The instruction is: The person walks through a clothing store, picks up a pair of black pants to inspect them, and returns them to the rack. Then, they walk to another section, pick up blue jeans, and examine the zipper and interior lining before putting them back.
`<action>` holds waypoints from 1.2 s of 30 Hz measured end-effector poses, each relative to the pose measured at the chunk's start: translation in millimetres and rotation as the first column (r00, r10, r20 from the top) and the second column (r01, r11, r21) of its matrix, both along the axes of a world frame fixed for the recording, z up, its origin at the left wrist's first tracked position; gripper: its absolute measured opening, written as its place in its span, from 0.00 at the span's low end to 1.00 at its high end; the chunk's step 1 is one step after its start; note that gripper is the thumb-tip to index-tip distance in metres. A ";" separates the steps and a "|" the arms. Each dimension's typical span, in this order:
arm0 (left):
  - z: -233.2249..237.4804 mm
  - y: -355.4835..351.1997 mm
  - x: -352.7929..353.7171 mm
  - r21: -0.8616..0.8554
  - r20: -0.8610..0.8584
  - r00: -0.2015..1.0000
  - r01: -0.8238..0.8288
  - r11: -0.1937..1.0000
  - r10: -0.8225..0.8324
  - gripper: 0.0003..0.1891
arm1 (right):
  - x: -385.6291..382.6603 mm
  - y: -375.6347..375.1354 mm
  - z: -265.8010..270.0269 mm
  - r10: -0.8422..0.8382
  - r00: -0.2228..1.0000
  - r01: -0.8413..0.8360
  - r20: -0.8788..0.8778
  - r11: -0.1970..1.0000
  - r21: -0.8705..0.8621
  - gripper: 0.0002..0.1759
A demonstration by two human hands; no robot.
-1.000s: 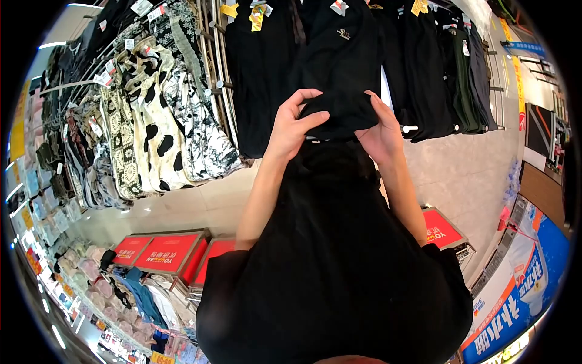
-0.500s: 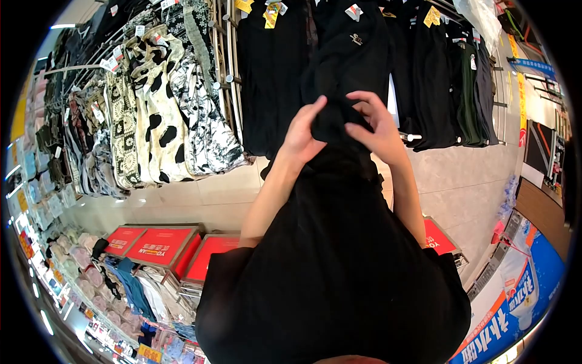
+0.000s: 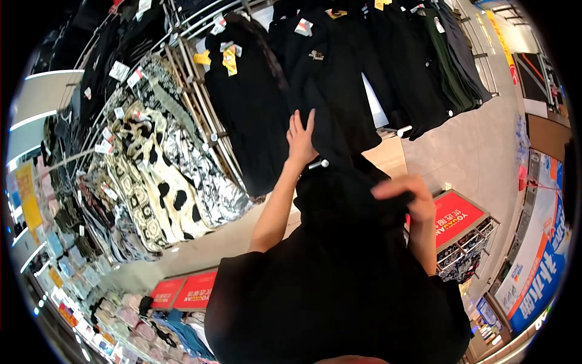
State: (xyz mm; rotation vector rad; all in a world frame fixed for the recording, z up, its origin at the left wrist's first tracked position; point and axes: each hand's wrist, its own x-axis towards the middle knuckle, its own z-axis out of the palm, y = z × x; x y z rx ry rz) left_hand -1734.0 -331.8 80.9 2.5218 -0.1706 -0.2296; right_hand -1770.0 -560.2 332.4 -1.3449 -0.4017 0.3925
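Note:
A pair of black trousers (image 3: 330, 79) with a small light emblem and a white tag hangs on the rack in front of me. My left hand (image 3: 301, 141) lies on its left side with fingers spread, close beside the end of a metal rack arm (image 3: 319, 164). Lower right, my right hand (image 3: 407, 197) is curled over dark cloth that runs down from the trousers; motion blurs its fingers. That cloth partly merges with my black shirt (image 3: 339, 291). Left of my left hand hang more black trousers (image 3: 242, 115) with yellow and white tags.
Patterned trousers (image 3: 160, 176) hang on the left rack. Further right are dark green trousers (image 3: 448, 67). Red-topped display stands (image 3: 454, 218) stand at right and lower left. A blue and white advertising panel (image 3: 536, 267) is at far right.
My hands have moved apart: the left opened flat against the trousers, the right went down and to the right. The view has turned, tilting the racks.

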 end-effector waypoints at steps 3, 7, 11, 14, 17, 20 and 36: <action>-36.8 -30.0 48.6 -0.277 -0.007 0.998 -0.064 0.959 0.065 0.28 | 2.8 -39.0 5.6 -0.007 0.963 -0.100 0.271 0.920 0.379 0.27; 19.0 -54.6 70.7 -0.897 -0.434 0.901 -0.431 0.101 -0.013 0.12 | 17.4 -80.5 50.0 -0.351 0.904 0.357 0.243 0.934 0.023 0.09; 73.8 -47.6 46.9 -0.764 -0.627 0.779 -0.616 -0.192 0.000 0.12 | 54.2 -138.8 -39.6 -0.129 0.990 0.136 0.065 0.687 -0.714 0.19; 88.9 -42.9 17.5 -0.749 -0.620 0.782 -0.566 -0.344 0.066 0.12 | 68.3 -109.3 -111.7 0.145 0.987 -0.101 -0.067 0.241 -0.965 0.39; 107.1 -52.5 -2.5 -0.794 -0.604 0.797 -0.603 -0.081 -0.014 0.09 | 79.2 -64.7 -150.0 0.201 0.977 -0.068 0.078 0.631 -0.773 0.57; 118.1 -88.8 -15.7 -0.826 -0.555 0.826 -0.534 0.179 -0.096 0.05 | 97.9 -36.5 -177.5 0.275 0.954 -0.091 0.117 0.639 -0.764 0.61; 106.0 -103.0 -33.3 -0.432 -0.886 0.448 -0.708 -0.559 0.117 0.26 | 109.1 -82.1 -154.1 0.607 0.622 -0.622 -0.495 0.767 0.159 0.22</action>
